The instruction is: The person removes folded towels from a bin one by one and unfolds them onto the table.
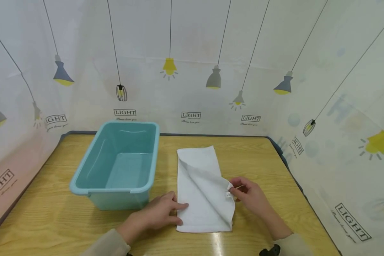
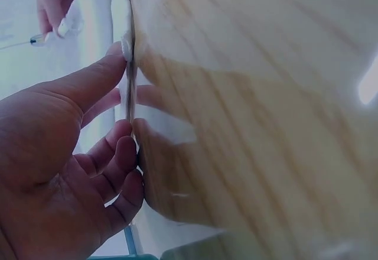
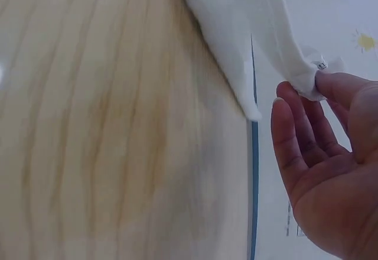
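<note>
A white towel (image 1: 198, 209) lies folded lengthwise on the table, its upper layer slanting in a diagonal fold. My right hand (image 1: 249, 195) pinches a lifted corner of that layer at the towel's right side, close to a small printed label (image 1: 228, 194). In the right wrist view, thumb and fingertips grip the raised white cloth (image 3: 260, 29), which hangs above the tabletop. On the opposite side, my left hand (image 1: 161, 210) rests at the towel's lower left edge, index finger extended onto the cloth and thumb near the bottom corner. The left wrist view shows its fingertips (image 2: 127, 153) against the table.
A light blue plastic tub (image 1: 145, 190) stands to the left of the towel, just beyond my left hand. The wooden table (image 1: 252, 156) has a dark edge, with a white printed sheet (image 1: 192, 96) rising around its back and sides.
</note>
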Tool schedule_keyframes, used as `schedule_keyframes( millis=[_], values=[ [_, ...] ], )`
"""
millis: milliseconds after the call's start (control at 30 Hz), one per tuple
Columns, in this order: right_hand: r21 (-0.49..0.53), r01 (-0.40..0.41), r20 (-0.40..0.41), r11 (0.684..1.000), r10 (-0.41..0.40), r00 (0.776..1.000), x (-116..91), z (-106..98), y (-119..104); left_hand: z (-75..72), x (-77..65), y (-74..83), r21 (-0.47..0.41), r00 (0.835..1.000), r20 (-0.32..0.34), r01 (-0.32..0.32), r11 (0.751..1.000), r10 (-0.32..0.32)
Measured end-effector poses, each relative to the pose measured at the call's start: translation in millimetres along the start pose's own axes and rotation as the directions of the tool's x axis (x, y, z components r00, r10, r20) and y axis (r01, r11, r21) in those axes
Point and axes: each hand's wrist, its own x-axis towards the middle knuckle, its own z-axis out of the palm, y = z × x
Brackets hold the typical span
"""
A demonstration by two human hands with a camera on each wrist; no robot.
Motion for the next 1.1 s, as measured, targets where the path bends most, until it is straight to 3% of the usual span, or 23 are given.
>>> schedule_keyframes(
  millis=[300,467,700,1100],
  values=[
    [-0.01,-0.054,-0.093,0.998,0.053,0.994,-21.1,-39.9,30.5,-1.5,2.1,2.6,-0.013,0.998,0.041,0.042,0.999,-0.041],
    [0.002,-0.095,-0.134,0.995,0.095,0.986,-31.5,-54.5,40.5,-0.2,3.2,1.3,-0.006,0.999,0.032,0.042,0.999,-0.041],
    [0.051,-0.128,-0.171,0.991,0.135,0.976,-50.3,-65.2,47.2,0.4,3.4,0.8,0.013,1.0,0.017,0.003,1.0,-0.003],
    [0.004,-0.301,-0.149,0.954,0.299,0.943,-75.1,-76.1,54.2,1.2,4.4,-0.3,0.025,0.999,0.039,0.023,0.999,-0.024]
  ],
)
